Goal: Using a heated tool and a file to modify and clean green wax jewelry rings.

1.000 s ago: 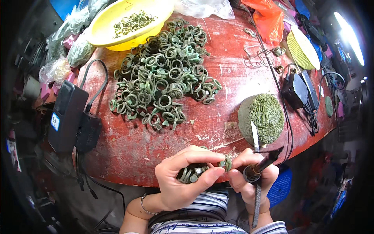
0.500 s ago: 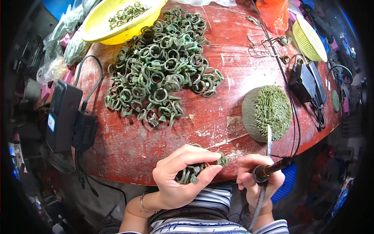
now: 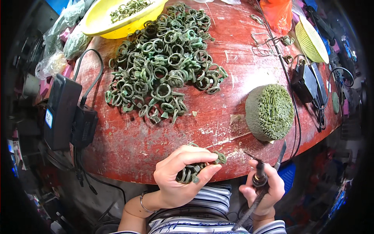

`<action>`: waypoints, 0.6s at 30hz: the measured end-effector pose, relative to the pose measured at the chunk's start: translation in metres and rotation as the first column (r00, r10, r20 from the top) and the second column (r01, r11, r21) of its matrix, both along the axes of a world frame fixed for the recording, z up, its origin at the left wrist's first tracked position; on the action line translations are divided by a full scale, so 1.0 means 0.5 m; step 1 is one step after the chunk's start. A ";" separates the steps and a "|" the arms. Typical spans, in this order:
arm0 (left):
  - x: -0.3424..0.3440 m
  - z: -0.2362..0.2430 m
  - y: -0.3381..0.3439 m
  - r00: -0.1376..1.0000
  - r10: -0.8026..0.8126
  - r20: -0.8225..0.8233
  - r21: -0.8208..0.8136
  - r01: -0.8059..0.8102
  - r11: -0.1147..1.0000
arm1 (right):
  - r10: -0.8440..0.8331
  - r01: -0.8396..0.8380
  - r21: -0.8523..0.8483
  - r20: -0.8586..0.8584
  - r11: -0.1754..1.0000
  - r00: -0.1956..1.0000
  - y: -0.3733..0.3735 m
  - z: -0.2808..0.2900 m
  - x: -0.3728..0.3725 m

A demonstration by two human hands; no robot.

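At the front edge of the red table, my left hand [image 3: 185, 177] is closed round several dark green rings [image 3: 190, 171]. One green ring [image 3: 220, 157] is pinched between its thumb and forefinger. My right hand [image 3: 267, 187] grips a dark pen-like tool [image 3: 259, 177], its thin tip pointing up and left toward that ring but apart from it. A narrow metal blade [image 3: 281, 153] also sticks up from the right hand. Just beyond stands a round green block [image 3: 269, 112] with a rough, grooved face. A large heap of green rings [image 3: 163, 74] lies farther off.
A yellow basin [image 3: 124, 19] holding small green pieces stands at the far left. Black power adapters [image 3: 64, 113] sit left, another black box [image 3: 306, 84] with cords right. An orange bag [image 3: 276, 15], bent wire [image 3: 263, 45] and yellow-green basket [image 3: 311, 41] are at the far right.
My right hand has turned: the blade has left the green block's face and points up beside it, while the pen-like tool's tip has swung left toward the pinched ring. My left hand barely moves.
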State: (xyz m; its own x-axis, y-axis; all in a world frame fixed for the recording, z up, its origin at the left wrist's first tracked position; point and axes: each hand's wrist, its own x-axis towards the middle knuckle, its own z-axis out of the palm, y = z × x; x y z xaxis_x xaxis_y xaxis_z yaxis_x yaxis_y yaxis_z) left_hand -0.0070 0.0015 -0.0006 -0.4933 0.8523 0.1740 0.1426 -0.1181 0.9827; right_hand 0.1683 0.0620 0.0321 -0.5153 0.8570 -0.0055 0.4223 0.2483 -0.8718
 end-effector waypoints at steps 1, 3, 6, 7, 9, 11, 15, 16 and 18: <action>0.000 -0.001 0.000 1.000 -0.001 -0.008 0.011 0.001 1.000 | 0.018 -0.023 0.108 0.044 0.994 0.999 0.001 -0.008 0.001; -0.001 -0.003 0.001 1.000 0.002 -0.014 0.020 -0.002 1.000 | 0.017 -0.037 0.208 0.094 0.978 0.995 -0.001 -0.029 0.007; -0.002 -0.002 0.001 1.000 -0.008 -0.002 0.024 0.008 1.000 | 0.061 -0.086 0.245 0.109 0.966 0.992 -0.003 -0.055 0.032; -0.001 -0.001 0.001 1.000 -0.009 -0.006 0.028 0.009 1.000 | 0.046 -0.082 0.284 0.129 0.955 0.990 -0.003 -0.059 0.032; -0.001 -0.003 0.001 1.000 -0.011 -0.010 0.031 0.011 0.999 | 0.015 -0.031 0.212 0.080 0.977 0.997 -0.010 -0.068 0.041; -0.001 -0.004 0.003 1.000 -0.003 -0.027 0.031 0.004 1.000 | -0.104 0.100 -0.052 -0.078 0.994 0.992 -0.016 -0.060 0.038; -0.004 0.008 0.011 0.998 -0.061 -0.033 0.033 0.062 0.997 | -0.080 -0.022 -0.277 -0.351 0.961 0.933 -0.001 -0.021 0.031; 0.000 0.010 0.011 0.997 -0.075 -0.012 0.029 0.075 0.997 | -0.110 0.027 -0.296 -0.268 0.955 0.957 0.000 0.001 0.007; 0.005 0.015 0.014 0.996 -0.089 0.007 0.029 0.089 0.996 | -0.079 0.015 -0.354 -0.167 0.935 0.983 0.010 0.017 -0.024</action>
State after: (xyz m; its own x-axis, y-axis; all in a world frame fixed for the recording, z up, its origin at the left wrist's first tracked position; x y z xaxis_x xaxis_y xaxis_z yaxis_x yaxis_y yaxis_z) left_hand -0.0044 0.0083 0.0067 -0.4171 0.8876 0.1953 0.1221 -0.1582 0.9798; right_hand 0.1563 0.0670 0.0408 -0.4948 0.8401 -0.2221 0.2579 -0.1021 -0.9607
